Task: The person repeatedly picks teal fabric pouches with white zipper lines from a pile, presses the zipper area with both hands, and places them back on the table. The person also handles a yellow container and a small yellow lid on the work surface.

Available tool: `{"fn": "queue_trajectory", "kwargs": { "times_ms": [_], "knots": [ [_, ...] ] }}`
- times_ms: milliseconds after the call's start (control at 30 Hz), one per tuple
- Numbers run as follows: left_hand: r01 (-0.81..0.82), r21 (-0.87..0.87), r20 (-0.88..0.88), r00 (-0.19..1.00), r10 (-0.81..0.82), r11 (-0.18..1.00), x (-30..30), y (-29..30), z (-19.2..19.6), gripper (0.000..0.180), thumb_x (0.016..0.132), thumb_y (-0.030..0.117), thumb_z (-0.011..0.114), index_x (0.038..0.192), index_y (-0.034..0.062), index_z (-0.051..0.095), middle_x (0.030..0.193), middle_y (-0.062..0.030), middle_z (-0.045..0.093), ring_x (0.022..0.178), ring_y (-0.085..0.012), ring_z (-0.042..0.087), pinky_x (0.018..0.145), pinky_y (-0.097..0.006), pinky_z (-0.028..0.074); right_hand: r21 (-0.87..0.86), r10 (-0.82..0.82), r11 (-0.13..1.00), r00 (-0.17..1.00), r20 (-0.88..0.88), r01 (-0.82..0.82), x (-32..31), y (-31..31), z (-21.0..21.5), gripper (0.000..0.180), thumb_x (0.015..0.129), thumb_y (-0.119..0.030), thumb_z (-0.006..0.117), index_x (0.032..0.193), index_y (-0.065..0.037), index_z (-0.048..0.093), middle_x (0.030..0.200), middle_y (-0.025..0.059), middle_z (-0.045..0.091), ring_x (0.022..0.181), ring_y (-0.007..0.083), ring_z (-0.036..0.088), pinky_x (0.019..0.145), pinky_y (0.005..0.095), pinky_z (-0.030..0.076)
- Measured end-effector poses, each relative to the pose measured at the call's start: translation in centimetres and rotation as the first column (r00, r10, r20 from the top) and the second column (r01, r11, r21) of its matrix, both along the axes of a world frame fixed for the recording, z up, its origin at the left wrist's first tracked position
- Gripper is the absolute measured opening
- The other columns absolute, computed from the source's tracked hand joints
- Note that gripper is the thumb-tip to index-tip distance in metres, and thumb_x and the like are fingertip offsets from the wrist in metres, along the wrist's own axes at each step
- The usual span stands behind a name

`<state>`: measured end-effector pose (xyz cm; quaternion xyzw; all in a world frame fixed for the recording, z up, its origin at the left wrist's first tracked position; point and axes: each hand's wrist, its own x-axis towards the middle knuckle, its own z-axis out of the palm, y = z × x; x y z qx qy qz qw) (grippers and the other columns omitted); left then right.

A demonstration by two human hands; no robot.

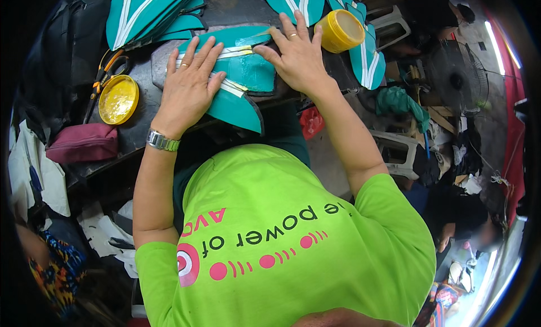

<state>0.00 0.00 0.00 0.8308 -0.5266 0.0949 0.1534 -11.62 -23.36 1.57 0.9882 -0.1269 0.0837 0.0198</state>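
surface (141, 130) dark, worn | teal piece (248, 73) curved, white-striped, lay flat at surface's middle | left hand (189, 85) open-palmed, pressing it | right hand (296, 54) splayed flat on its top edge | yellow tub (341, 29) round, just beside right hand

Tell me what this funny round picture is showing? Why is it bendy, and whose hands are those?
The picture comes from a small camera worn on a person's head, looking down. Its lens sees very wide, so straight edges bend near the rim. The green shirt at the bottom belongs to that person.

The left hand, with a wristwatch, and the right hand both lie flat, pressing on a teal piece with white stripes on a dark worktable. Neither hand grips anything.

Around them lie more teal pieces, an open yellow tin, orange-handled scissors, a yellow tub and a maroon pouch. A fan stands at the right.
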Motion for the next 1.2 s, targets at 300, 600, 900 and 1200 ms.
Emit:
{"fn": "queue_trajectory", "kwargs": {
  "times_ms": [300, 600, 900, 1200],
  "knots": [
    [-0.01, -0.033, 0.01, 1.0, 0.01, 0.999, -0.2, -0.2, 0.0, 0.051, 0.103, 0.036, 0.048, 0.149, 0.0148, 0.047, 0.156, -0.0053, 0.045, 0.148, -0.0253, 0.033, 0.121, -0.05, 0.02, -0.103, 0.156, 0.981, 0.984, -0.082, -0.164, 2.5, 1.3, -0.9, 0.101, 0.09, -0.082, 0.033, 0.157, -0.007, 0.034, 0.166, 0.0132, 0.025, 0.156, 0.0308, 0.007, 0.119, 0.0659, -0.002],
    [-0.022, -0.043, 0.045, 0.999, 0.024, 0.999, -0.2, -0.5, -0.2, 0.048, 0.104, 0.033, 0.046, 0.148, 0.0132, 0.047, 0.156, -0.0062, 0.044, 0.149, -0.0253, 0.032, 0.122, -0.05, 0.019, 0.252, 0.382, 0.892, 0.924, 0.018, -0.374, 1.1, 0.8, 0.4, 0.061, 0.104, -0.062, 0.028, 0.145, -0.026, 0.055, 0.164, 0.0149, 0.028, 0.155, 0.0387, 0.011, 0.119, 0.0657, 0.006],
    [-0.118, -0.094, 0.036, 0.992, 0.122, 0.989, 0.6, -4.4, -1.9, 0.05, 0.105, 0.034, 0.043, 0.148, 0.0093, 0.047, 0.157, -0.0133, 0.042, 0.15, -0.029, 0.03, 0.122, -0.053, 0.018, 0.633, 0.158, 0.662, 0.9, 0.406, -0.402, -3.0, 0.2, 2.7, 0.059, 0.105, -0.059, 0.031, 0.129, -0.022, 0.07, 0.157, 0.0147, 0.041, 0.153, 0.0398, 0.017, 0.12, 0.0622, 0.009],
    [-0.128, -0.128, 0.053, 0.989, 0.135, 0.984, 1.2, -5.7, -2.3, 0.049, 0.104, 0.033, 0.044, 0.147, 0.0085, 0.048, 0.155, -0.014, 0.045, 0.148, -0.0309, 0.034, 0.12, -0.054, 0.021, 0.034, 0.241, 0.97, 0.97, -0.016, -0.241, -3.4, 3.1, -0.5, 0.075, 0.094, -0.07, 0.045, 0.156, -0.028, 0.037, 0.166, 0.0083, 0.025, 0.156, 0.0354, 0.008, 0.118, 0.0705, 0.004]
  ]
}}
